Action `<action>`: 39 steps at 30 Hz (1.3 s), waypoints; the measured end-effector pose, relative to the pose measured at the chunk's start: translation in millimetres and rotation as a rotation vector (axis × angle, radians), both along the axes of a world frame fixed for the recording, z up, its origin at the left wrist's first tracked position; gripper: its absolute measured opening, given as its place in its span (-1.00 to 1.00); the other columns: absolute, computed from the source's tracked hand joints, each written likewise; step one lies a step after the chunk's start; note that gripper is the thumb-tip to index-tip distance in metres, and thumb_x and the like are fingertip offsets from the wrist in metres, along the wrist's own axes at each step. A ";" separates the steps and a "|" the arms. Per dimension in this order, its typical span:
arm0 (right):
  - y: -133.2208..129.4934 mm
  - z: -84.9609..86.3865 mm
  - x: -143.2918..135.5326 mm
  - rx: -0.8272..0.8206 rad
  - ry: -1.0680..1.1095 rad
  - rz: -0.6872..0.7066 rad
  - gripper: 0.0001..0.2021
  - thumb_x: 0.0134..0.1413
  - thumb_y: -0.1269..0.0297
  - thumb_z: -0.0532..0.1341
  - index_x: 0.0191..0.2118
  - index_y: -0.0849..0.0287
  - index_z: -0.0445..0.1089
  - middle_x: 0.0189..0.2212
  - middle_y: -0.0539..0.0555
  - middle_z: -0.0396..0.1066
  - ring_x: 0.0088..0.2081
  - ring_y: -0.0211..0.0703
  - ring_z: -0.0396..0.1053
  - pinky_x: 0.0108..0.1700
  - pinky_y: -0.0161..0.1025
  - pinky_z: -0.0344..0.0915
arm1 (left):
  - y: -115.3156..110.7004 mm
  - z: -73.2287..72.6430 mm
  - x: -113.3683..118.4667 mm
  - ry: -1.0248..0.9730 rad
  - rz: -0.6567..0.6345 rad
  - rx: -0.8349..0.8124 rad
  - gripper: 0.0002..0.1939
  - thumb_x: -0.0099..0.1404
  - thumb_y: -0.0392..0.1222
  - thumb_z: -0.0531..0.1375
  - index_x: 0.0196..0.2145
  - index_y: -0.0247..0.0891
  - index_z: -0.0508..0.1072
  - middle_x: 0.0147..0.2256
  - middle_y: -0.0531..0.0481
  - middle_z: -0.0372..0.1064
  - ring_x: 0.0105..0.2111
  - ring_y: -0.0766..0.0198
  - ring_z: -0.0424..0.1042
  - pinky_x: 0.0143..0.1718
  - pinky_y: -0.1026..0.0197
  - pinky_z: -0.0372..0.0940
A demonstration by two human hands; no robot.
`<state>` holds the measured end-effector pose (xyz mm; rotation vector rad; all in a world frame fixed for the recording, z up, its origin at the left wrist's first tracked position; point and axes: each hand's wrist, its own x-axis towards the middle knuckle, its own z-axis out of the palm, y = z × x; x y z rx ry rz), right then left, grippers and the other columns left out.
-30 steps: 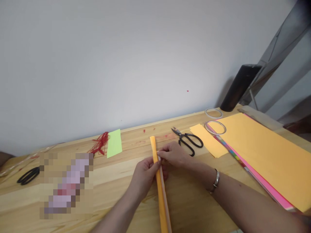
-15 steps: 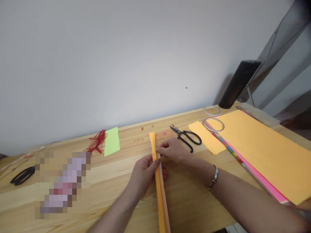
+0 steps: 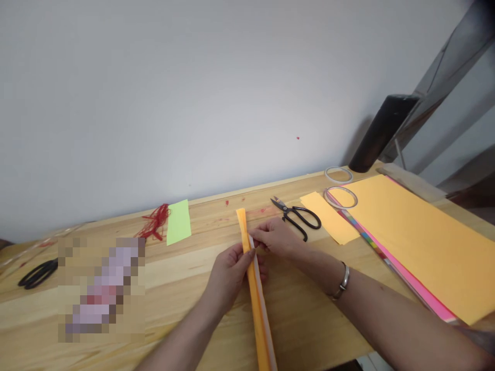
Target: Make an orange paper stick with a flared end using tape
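Note:
My left hand [image 3: 231, 266] grips a long, narrow bundle of folded orange paper [image 3: 254, 296], thumb on top and fingers beneath. A white strip [image 3: 262, 304], which looks like tape backing, runs along the paper's right side. The fingers of my right hand [image 3: 276, 237] are pinched at the upper end of that strip, against the paper's edge. The paper's far end fans out slightly; its near end runs out of the bottom of the view. Just beyond my right hand lie black-handled scissors [image 3: 296, 214].
To the right are small orange sheets [image 3: 330, 219], two tape rolls [image 3: 340, 198] and large orange sheets [image 3: 417, 232] over pink ones. A black cylinder [image 3: 382, 134] stands at the back right. Red string [image 3: 157, 221], a green sheet [image 3: 179, 221], more scissors [image 3: 36, 274] and a blurred-out item [image 3: 104, 288] lie left.
The near part of the orange paper has swung slightly right. Both hands stay almost in place, the right still pinching near the white strip's upper end.

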<state>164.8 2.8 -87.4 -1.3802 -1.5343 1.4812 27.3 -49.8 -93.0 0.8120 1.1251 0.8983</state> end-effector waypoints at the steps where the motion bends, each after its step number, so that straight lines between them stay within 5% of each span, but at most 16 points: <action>1: -0.8 1.4 0.0 0.005 -0.014 0.001 -0.74 -0.06 0.22 0.13 -0.65 0.23 0.30 -0.74 -0.11 0.12 -0.62 -0.38 0.04 -0.57 -0.37 -0.02 | 0.2 -0.7 -0.3 0.003 0.003 0.002 -0.75 0.06 -0.10 0.30 -0.34 -0.30 0.46 -0.49 -0.01 0.44 -0.53 0.21 0.46 -0.43 0.15 0.38; 9: -4.2 9.9 2.9 0.028 -0.038 0.094 -0.77 -0.06 0.25 0.14 -0.62 0.24 0.28 -0.69 -0.09 0.14 -0.60 -0.39 0.06 -0.56 -0.39 -0.01 | 0.5 -2.7 -0.9 -0.002 0.001 0.005 -0.81 0.09 -0.11 0.27 -0.39 -0.27 0.43 -0.48 0.01 0.43 -0.51 0.20 0.48 -0.41 0.17 0.38; 17: -3.3 1.3 -1.3 0.036 -0.058 0.007 -0.77 -0.10 0.30 0.11 -0.68 0.22 0.22 -0.72 -0.09 0.13 -0.62 -0.38 0.06 -0.57 -0.38 0.00 | 0.2 -3.5 -0.5 0.051 -0.043 0.045 -0.78 0.11 -0.10 0.26 -0.32 -0.28 0.44 -0.47 -0.03 0.47 -0.50 0.17 0.48 -0.39 0.12 0.39; 23: -3.4 -7.1 -3.1 0.108 -0.065 0.010 -0.72 -0.04 0.21 0.07 -0.66 0.21 0.20 -0.70 -0.08 0.14 -0.60 -0.37 0.08 -0.57 -0.38 0.00 | -1.3 -4.8 -0.1 0.037 -0.042 0.052 -0.74 0.13 -0.05 0.24 -0.29 -0.27 0.41 -0.46 0.00 0.49 -0.50 0.16 0.48 -0.47 0.16 0.37; 29: -8.4 5.4 -1.5 0.172 -0.188 0.006 -0.63 0.00 0.10 0.10 -0.70 0.21 0.19 -0.73 -0.10 0.08 -0.63 -0.38 0.04 -0.58 -0.36 -0.04 | -1.9 -7.0 0.3 0.074 -0.068 0.058 -0.76 0.17 -0.04 0.20 -0.30 -0.28 0.41 -0.52 0.01 0.48 -0.53 0.18 0.48 -0.48 0.16 0.37; 39: 0.6 1.5 1.7 0.125 -0.141 -0.023 -0.69 -0.06 0.17 0.14 -0.69 0.21 0.23 -0.73 -0.12 0.05 -0.63 -0.39 -0.01 -0.58 -0.35 -0.05 | -3.9 -5.5 2.5 -0.055 -0.138 -0.025 -0.75 0.06 -0.28 0.28 -0.26 -0.34 0.42 -0.41 -0.05 0.49 -0.44 0.24 0.50 -0.31 0.16 0.42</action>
